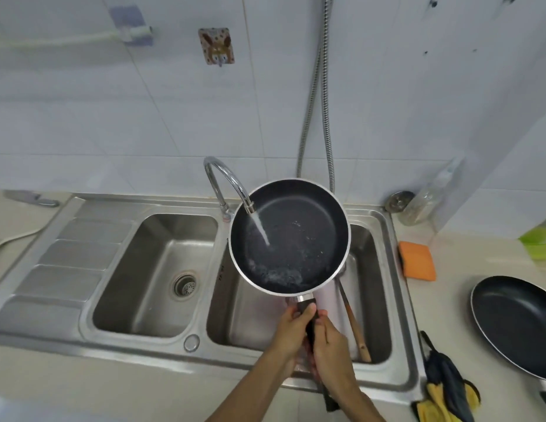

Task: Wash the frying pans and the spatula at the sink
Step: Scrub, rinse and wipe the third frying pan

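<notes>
Frying pan is held above the right basin of the sink, tipped slightly toward the person. The tap at the back of the sink arcs over the pan's rim and is running. The water lands on the dark inner surface, left of centre, and pools with bubbles at the near edge.

Both hands are on the pan's dark handle, over the front of the right basin. Left hand sits nearer the pan, fingers curled round the handle, thumb on top. Right hand is just behind it and touching it, fingers wrapped round the same handle. No spread fingers on either hand.

Spatula lies inside the right basin, wooden grip toward the sink's front right corner, its metal shaft running back under the pan. The blade is hidden, so I can't tell its state.

Second frying pan sits on the table right of the sink, dark inside facing up, partly cut off by the frame edge.

Also right of the sink: an orange sponge just beside the rim and a clear bottle near the back corner. A yellow and dark cloth lies at the front corner, overlapping the rim.

Left basin has only its drain strainer showing. A metal hose hangs down the tiled wall behind the sink, and a decorated hook is stuck higher up.
</notes>
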